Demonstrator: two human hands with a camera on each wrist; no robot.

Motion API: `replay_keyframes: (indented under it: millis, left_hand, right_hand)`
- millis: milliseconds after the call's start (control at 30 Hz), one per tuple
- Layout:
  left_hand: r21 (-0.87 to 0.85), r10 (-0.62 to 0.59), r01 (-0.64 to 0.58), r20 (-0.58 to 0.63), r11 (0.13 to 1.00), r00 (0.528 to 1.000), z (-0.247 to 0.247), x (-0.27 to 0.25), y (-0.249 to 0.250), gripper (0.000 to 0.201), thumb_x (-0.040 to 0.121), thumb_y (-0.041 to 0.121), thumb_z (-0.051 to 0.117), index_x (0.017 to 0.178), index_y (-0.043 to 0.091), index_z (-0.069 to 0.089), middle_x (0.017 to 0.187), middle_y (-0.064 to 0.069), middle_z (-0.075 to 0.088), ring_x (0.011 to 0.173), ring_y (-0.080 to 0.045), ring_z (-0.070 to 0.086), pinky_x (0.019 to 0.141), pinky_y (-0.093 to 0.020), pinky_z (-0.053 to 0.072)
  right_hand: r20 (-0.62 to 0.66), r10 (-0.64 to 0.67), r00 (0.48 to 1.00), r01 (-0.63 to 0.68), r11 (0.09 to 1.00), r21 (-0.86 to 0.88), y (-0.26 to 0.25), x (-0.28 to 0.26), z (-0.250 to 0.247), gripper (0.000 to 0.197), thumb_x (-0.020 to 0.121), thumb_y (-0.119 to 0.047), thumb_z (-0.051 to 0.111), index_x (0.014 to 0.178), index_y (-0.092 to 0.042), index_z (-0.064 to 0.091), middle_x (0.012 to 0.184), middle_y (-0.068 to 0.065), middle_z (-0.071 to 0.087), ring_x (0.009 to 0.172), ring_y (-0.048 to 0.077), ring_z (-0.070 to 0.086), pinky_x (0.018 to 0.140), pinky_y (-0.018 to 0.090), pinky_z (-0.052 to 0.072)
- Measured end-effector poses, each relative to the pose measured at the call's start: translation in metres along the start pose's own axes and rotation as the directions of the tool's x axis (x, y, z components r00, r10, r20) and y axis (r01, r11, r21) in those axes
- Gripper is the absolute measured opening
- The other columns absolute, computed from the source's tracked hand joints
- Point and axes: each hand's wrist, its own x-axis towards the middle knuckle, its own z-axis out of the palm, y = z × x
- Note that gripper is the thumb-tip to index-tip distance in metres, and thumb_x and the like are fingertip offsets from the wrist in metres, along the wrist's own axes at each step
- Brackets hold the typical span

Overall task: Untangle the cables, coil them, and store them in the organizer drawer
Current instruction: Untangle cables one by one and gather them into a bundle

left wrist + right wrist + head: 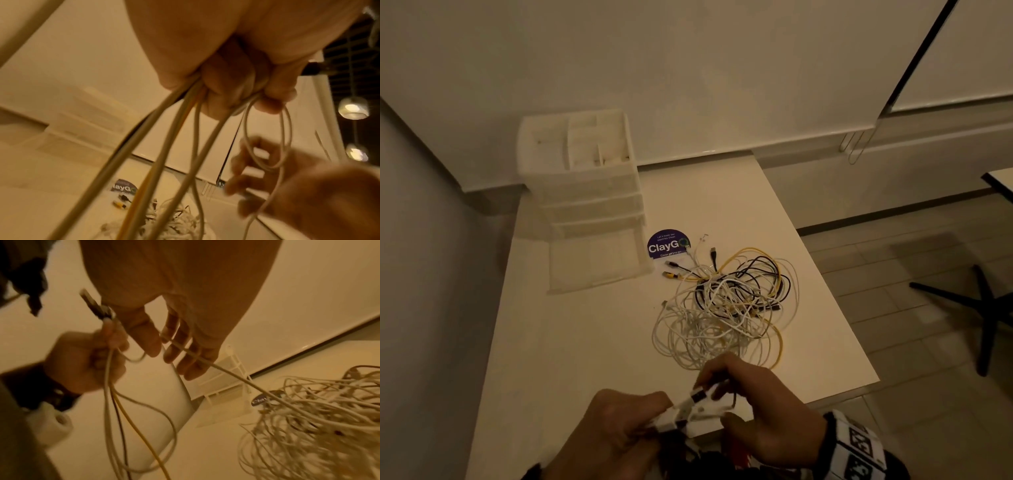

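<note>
A tangle of white, yellow and black cables (726, 308) lies on the white table (585, 349), right of centre. The translucent organizer (582, 178) stands at the back left, its bottom drawer (594, 263) pulled out. At the near edge my left hand (650, 411) grips a bundle of cable ends (180, 113) in its fist, a dark connector (92, 305) sticking out of the top. Close beside it, my right hand (715, 383) holds a white cable (226, 374) between thumb and fingers; that cable runs back to the tangle.
A round purple ClayGo sticker (667, 245) sits between the open drawer and the cables. A wall runs close along the table's left side. A black chair base (979, 308) stands on the tiled floor to the right.
</note>
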Motion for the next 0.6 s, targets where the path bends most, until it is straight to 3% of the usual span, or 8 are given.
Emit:
replay_keyframes:
  millis: [100,200,300,400,467,533,567,600]
  left_hand:
    - [-0.04,-0.031,0.022,-0.228,0.999,0.973,-0.017,-0.002,0.006,0.008,0.075,0.029,0.064,0.077,0.023,0.059,0.064,0.005,0.055,0.044,0.002,0.05,0.041,-0.015,0.033]
    - [-0.09,-0.189,0.166,-0.441,0.982,0.877,-0.045,-0.003,0.013,0.013,0.069,0.041,0.059,0.082,0.04,0.06,0.07,0.015,0.062,0.051,0.007,0.051,0.045,-0.009,0.036]
    - [-0.307,-0.449,0.329,-0.567,0.893,0.69,-0.068,-0.014,-0.005,0.032,0.067,0.029,0.075,0.071,0.059,0.067,0.064,0.03,0.065,0.06,0.01,0.06,0.052,-0.004,0.042]
    - [-0.552,-0.641,0.352,-0.513,0.756,0.571,-0.081,-0.02,-0.037,0.014,0.065,0.043,0.073,0.076,0.035,0.074,0.053,0.017,0.064,0.044,0.004,0.055,0.037,-0.011,0.037]
    - [-0.468,-0.635,0.434,-0.49,0.77,0.597,-0.082,-0.028,-0.06,0.017,0.083,0.038,0.065,0.07,0.031,0.073,0.043,0.009,0.055,0.033,0.002,0.044,0.032,-0.013,0.022]
    - [-0.414,-0.58,0.415,-0.468,0.81,0.667,-0.084,-0.025,-0.056,0.022,0.076,0.037,0.063,0.087,0.019,0.072,0.045,0.01,0.052,0.035,0.002,0.041,0.036,-0.01,0.027]
    - [-0.361,-0.533,0.397,-0.479,0.844,0.697,-0.089,-0.022,-0.045,0.034,0.07,0.047,0.059,0.092,0.024,0.071,0.047,0.011,0.054,0.038,0.002,0.043,0.038,-0.01,0.031]
    - [-0.314,-0.495,0.384,-0.496,0.868,0.714,-0.093,-0.018,-0.03,0.033,0.067,0.055,0.054,0.091,0.039,0.071,0.053,0.012,0.058,0.042,0.0,0.047,0.04,-0.012,0.035]
  right_hand:
    - [0.047,0.014,0.999,-0.006,0.986,-0.168,0.036,0.004,0.001,0.021,0.091,-0.01,0.055,0.11,-0.016,0.055,0.098,-0.007,0.065,0.089,-0.002,0.059,0.079,0.017,0.047]
    - [-0.005,0.111,0.994,-0.106,0.93,-0.351,0.088,-0.002,-0.007,0.015,0.097,-0.018,0.047,0.104,-0.017,0.059,0.088,-0.005,0.063,0.077,-0.012,0.048,0.071,0.008,0.035]
    - [-0.173,0.124,0.977,-0.188,0.883,-0.43,0.134,0.001,-0.027,0.019,0.095,-0.017,0.042,0.099,-0.017,0.06,0.084,-0.011,0.055,0.078,-0.01,0.047,0.071,0.014,0.036]
    - [-0.269,0.217,0.938,-0.299,0.899,-0.32,0.146,0.033,-0.046,0.02,0.092,-0.022,0.039,0.087,-0.024,0.058,0.088,0.0,0.059,0.08,0.011,0.052,0.074,0.035,0.044]
    - [-0.373,0.18,0.91,-0.305,0.901,-0.309,0.131,0.066,-0.062,0.022,0.095,-0.018,0.04,0.082,-0.018,0.057,0.085,0.009,0.061,0.077,0.02,0.053,0.073,0.036,0.043]
    - [-0.518,0.106,0.849,-0.273,0.927,-0.258,0.102,0.095,-0.084,0.023,0.099,-0.014,0.043,0.083,-0.013,0.059,0.08,0.006,0.065,0.075,0.02,0.057,0.072,0.034,0.044]
    - [-0.577,0.04,0.816,-0.212,0.949,-0.234,0.083,0.105,-0.095,0.022,0.1,-0.014,0.044,0.085,-0.014,0.061,0.079,0.002,0.067,0.076,0.02,0.061,0.073,0.035,0.047]
    - [-0.608,-0.024,0.794,-0.129,0.97,-0.208,0.063,0.112,-0.105,0.021,0.1,-0.015,0.045,0.088,-0.013,0.062,0.078,0.001,0.068,0.077,0.021,0.064,0.075,0.037,0.049]
